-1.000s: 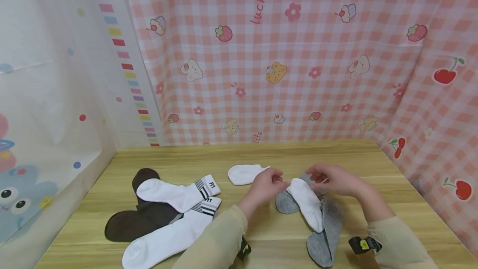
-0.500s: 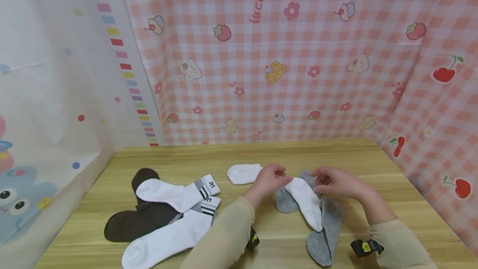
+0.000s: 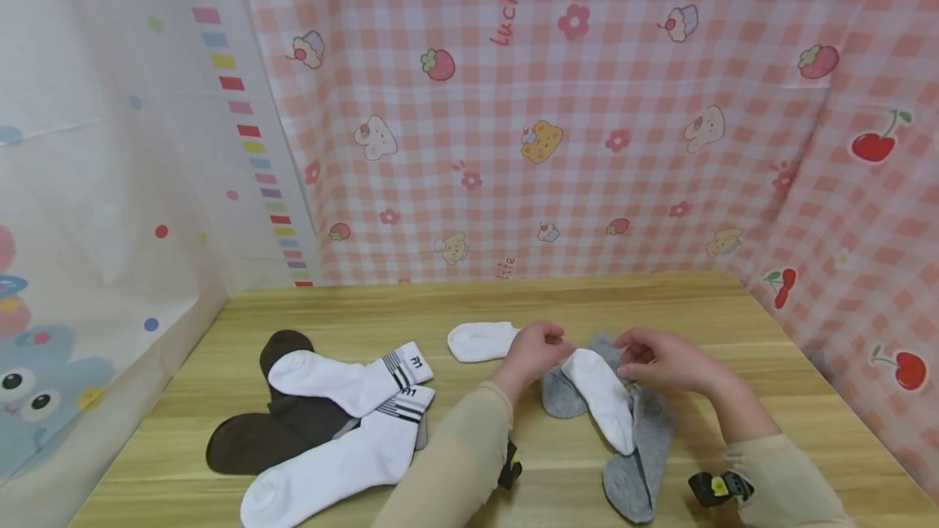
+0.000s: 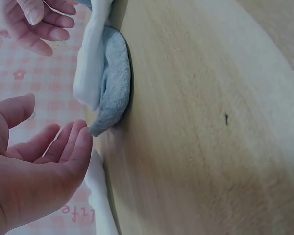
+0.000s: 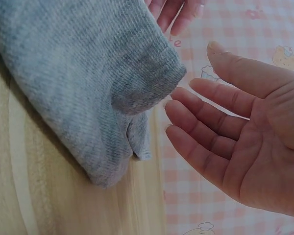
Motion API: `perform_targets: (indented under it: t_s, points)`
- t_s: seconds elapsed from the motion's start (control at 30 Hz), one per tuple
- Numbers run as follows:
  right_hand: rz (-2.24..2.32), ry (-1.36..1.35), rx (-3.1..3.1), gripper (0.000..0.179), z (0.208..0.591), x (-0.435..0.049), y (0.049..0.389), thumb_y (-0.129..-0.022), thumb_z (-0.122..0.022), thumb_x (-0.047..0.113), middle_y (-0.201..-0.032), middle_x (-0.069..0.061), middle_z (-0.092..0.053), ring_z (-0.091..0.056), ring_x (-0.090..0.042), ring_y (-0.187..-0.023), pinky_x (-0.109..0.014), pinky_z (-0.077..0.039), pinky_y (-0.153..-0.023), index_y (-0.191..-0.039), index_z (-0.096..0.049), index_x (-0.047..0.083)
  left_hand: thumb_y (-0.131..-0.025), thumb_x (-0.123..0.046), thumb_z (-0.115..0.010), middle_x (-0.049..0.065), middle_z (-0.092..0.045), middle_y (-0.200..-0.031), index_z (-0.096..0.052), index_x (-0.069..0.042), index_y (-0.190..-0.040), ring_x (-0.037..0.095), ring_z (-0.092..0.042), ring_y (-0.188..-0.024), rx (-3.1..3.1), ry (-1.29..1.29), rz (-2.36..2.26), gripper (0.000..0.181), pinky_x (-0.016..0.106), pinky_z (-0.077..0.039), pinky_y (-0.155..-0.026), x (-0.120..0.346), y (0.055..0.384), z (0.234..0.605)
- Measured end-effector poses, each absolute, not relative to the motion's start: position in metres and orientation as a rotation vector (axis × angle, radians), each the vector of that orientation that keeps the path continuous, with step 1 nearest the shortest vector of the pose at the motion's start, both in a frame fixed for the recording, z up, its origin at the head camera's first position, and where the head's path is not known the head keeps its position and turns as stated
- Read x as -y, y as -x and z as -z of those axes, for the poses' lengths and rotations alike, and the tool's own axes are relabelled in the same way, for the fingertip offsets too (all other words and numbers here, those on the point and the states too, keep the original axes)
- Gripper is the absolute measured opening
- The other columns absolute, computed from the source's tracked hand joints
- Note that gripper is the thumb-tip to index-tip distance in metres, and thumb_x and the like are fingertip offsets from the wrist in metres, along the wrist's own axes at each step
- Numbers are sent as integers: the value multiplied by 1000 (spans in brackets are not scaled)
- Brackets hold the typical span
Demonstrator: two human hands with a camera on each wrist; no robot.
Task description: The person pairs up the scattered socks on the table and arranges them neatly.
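Note:
A small white ankle sock (image 3: 597,399) lies over grey socks (image 3: 649,455) on the right half of the table. My left hand (image 3: 530,355) hovers at its upper left, fingers relaxed and holding nothing. In the left wrist view, the left hand's fingertips (image 4: 81,139) come right up to the end of a grey sock (image 4: 116,81). My right hand (image 3: 666,360) is at the upper right of the white sock, fingers loosely bent. The right wrist view has that hand (image 5: 250,137) with its palm bare, beside a grey sock (image 5: 83,83).
A second white ankle sock (image 3: 478,342) lies behind my left hand, which covers its right end. At the left, two white striped crew socks (image 3: 323,383) lie across dark brown socks (image 3: 282,440). Patterned cloth (image 3: 543,210) hangs behind the wooden table (image 3: 506,479).
My left hand and forearm have shifted a little to the right, off the edge of the white ankle sock. My right hand has drifted slightly right. The socks lie as before.

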State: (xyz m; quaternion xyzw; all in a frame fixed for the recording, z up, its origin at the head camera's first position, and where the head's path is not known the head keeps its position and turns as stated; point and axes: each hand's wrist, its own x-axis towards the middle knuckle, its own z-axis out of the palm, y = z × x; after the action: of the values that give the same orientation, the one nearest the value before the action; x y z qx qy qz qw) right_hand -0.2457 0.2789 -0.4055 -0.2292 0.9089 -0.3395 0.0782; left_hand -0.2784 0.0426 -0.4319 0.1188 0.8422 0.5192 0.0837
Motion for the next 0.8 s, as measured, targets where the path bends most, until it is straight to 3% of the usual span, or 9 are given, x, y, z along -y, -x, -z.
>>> perform_targets:
  t_s: [0.27, 0.57, 0.8]
  points:
    - [1040, 683, -2692, 41, 408, -276, 245, -91, -73, 18, -95, -3, -64, -60, -17, -87, -29, -52, -70, -119, -59, -8, -88, -15, -73, 9, -69, -97, -66, 5, -115, 19, -64, -93, -2577, -368, -1505, 34, 25, -50, -83, -46, 282, 436]
    - [1064, 743, -2696, 39, 422, -277, 253, -91, -72, 21, -85, -1, -62, -56, -12, -74, -30, -48, -63, -112, -60, -9, -86, -15, -77, 10, -68, -101, -66, 2, -116, 20, -63, -92, -2608, -426, -1395, 36, 29, -52, -80, -48, 284, 440]
    - [1029, 596, -2687, 34, 424, -269, 254, -89, -74, 15, -83, -1, -62, -55, -14, -73, -30, -48, -63, -111, -62, -8, -82, -12, -79, 7, -68, -95, -68, 0, -112, 17, -63, -87, -2727, -518, -1261, 34, 25, -50, -80, -53, 283, 443]
